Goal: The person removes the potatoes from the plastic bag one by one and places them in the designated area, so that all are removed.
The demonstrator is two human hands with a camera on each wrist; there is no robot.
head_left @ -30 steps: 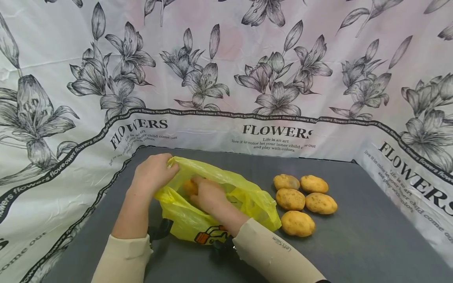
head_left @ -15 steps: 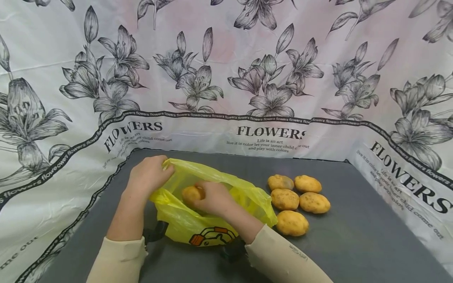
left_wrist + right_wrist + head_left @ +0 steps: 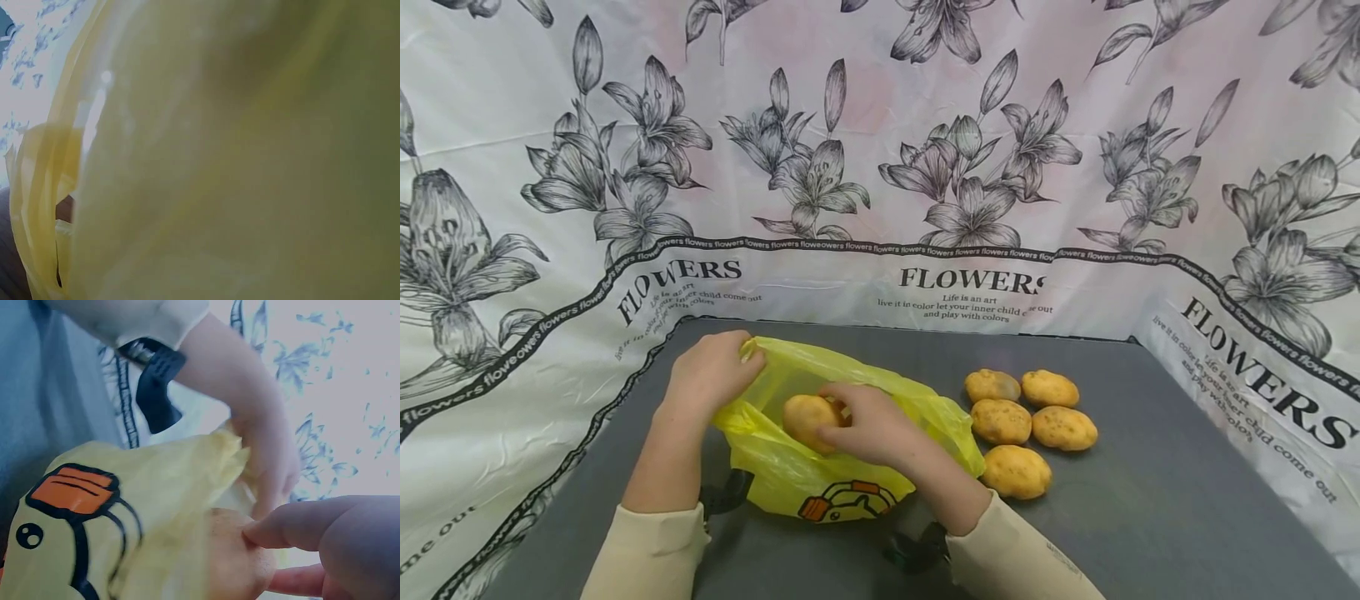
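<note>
A yellow plastic bag point(image 3: 775, 479) with a printed cartoon face lies on its side, its mouth spread toward the back. My left hand point(image 3: 715, 371) pinches the bag's rim at the left corner. In my right hand point(image 3: 872, 423) is a potato point(image 3: 810, 421), held at the bag's mouth between thumb and fingers. The right wrist view shows the thumb pressing on the potato point(image 3: 234, 565), part of which is hidden behind the bag's film. Yellow film point(image 3: 219, 175) fills nearly all of the left wrist view, hiding the left fingers there.
Several loose potatoes point(image 3: 1001, 422) lie in a cluster right of the bag on the dark grey table point(image 3: 1157, 483). The nearest potato point(image 3: 1017, 472) lies close to the bag's right edge. A flower-printed cloth point(image 3: 820, 283) walls the table at the back and sides.
My right hand has risen from inside the bag toward its mouth, bringing the potato further into view. My left hand keeps its hold on the rim. The head view has shifted slightly.
</note>
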